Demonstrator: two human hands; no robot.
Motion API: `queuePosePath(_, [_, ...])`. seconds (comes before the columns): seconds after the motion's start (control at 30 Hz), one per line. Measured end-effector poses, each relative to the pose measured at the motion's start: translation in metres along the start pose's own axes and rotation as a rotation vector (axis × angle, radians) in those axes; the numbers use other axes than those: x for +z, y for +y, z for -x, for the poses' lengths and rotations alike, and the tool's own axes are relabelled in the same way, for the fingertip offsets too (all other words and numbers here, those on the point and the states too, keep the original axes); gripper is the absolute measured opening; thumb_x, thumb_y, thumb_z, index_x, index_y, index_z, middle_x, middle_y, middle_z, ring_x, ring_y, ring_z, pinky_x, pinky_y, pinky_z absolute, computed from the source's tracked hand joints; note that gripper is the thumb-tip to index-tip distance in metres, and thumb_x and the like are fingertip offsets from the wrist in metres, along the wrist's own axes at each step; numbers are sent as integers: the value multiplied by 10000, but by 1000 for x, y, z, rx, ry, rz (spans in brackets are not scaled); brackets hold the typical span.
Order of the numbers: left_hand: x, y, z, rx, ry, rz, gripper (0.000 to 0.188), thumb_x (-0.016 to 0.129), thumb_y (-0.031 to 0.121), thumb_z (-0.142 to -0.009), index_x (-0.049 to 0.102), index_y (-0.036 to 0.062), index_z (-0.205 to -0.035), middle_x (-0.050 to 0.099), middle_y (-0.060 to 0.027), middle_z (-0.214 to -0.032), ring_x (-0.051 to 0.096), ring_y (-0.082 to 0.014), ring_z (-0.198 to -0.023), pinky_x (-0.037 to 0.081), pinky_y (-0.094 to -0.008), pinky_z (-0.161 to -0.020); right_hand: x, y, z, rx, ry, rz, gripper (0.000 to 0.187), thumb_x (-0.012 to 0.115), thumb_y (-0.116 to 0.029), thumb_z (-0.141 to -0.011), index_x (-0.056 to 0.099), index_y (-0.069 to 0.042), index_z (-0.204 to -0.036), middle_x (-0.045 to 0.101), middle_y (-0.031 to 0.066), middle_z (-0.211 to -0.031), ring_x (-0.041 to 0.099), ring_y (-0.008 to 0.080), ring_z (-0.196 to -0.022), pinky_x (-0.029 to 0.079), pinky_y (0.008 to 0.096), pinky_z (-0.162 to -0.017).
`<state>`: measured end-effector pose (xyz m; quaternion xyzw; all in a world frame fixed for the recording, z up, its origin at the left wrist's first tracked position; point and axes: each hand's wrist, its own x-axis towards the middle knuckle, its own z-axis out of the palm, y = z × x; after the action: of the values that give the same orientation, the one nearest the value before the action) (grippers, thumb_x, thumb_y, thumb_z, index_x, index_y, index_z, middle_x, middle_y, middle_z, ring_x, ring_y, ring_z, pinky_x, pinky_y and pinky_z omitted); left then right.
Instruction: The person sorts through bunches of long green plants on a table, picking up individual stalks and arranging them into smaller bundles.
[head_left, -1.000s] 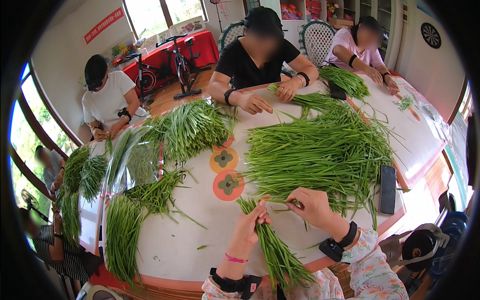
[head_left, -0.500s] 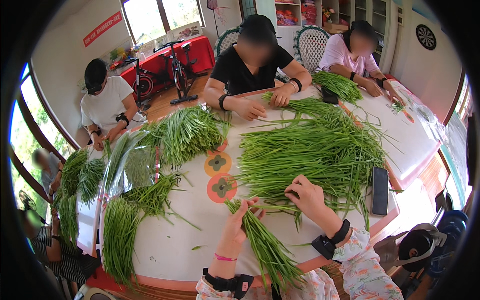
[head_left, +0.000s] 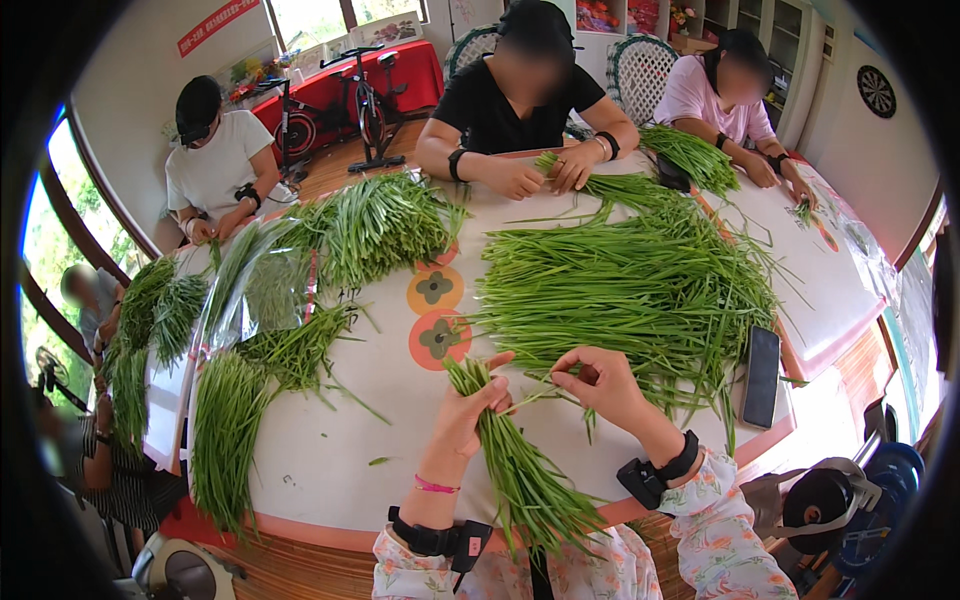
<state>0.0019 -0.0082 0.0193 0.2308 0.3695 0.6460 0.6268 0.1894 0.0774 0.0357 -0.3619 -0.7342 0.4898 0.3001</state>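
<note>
My left hand is wrapped round a bunch of long green chives, gripping it near its upper end. The loose ends fan down toward the table's near edge. Just right of the bunch, my right hand pinches a single chive stalk between thumb and finger; the stalk reaches across to the bunch at my left fingers. Beyond my right hand lies a broad heap of chives, its stalks mostly running left to right.
A dark phone lies at the table's right side. At left are a tied-looking bundle, a clear plastic bag and another chive heap. Several people sit around the white table, including a person in black opposite.
My left fingers have closed more firmly round the bunch. My right hand has come slightly nearer to it with a stalk. The whole view has shifted a little.
</note>
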Motion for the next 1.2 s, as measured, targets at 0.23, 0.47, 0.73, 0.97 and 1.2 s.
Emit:
queuePosePath(0.23, [-2, -2, -8, -41, -16, 34, 374, 619, 65, -820, 505, -51, -1157, 412, 24, -610, 456, -100, -572, 472, -304, -614, 0, 10, -5, 70, -53, -362, 114, 549, -97, -895, 523, 9, -929, 630, 60, -774, 470, 58, -433, 374, 202, -392])
queuePosePath(0.47, [0, 1, 4, -16, -83, -126, 300, 633, 100, -828, 549, -52, -1073, 435, 19, -619, 474, -114, -600, 496, -314, -640, 8, 3, -4, 166, -174, -349, 147, 549, -139, -905, 523, 2, -939, 642, 54, -782, 520, 70, -446, 391, 205, -387])
queuePosePath(0.73, [-8, -6, -9, 60, 24, 142, 213, 584, 180, -892, 539, -6, -986, 439, 32, -644, 483, -104, -638, 482, -325, -672, -2, -7, 7, 298, -450, -181, 287, 597, -214, -878, 591, 30, -1028, 666, 52, -731, 499, 73, -402, 410, 219, -387])
queuePosePath(0.97, [-33, -4, -20, 178, 237, 433, 194, 603, 196, -879, 565, 23, -957, 458, -1, -649, 484, -114, -625, 485, -374, -869, -10, -3, -1, 198, -891, -1, 410, 656, -318, -836, 603, 23, -1056, 627, 34, -683, 497, 76, -408, 397, 224, -397])
queuePosePath(1.2, [-37, 0, -23, 143, 139, 701, 122, 586, 177, -886, 578, 59, -857, 477, 14, -610, 516, -104, -615, 453, -416, -963, -18, 4, 2, 396, -691, -68, 333, 630, -228, -858, 598, 35, -1058, 628, 51, -725, 496, 65, -413, 377, 205, -388])
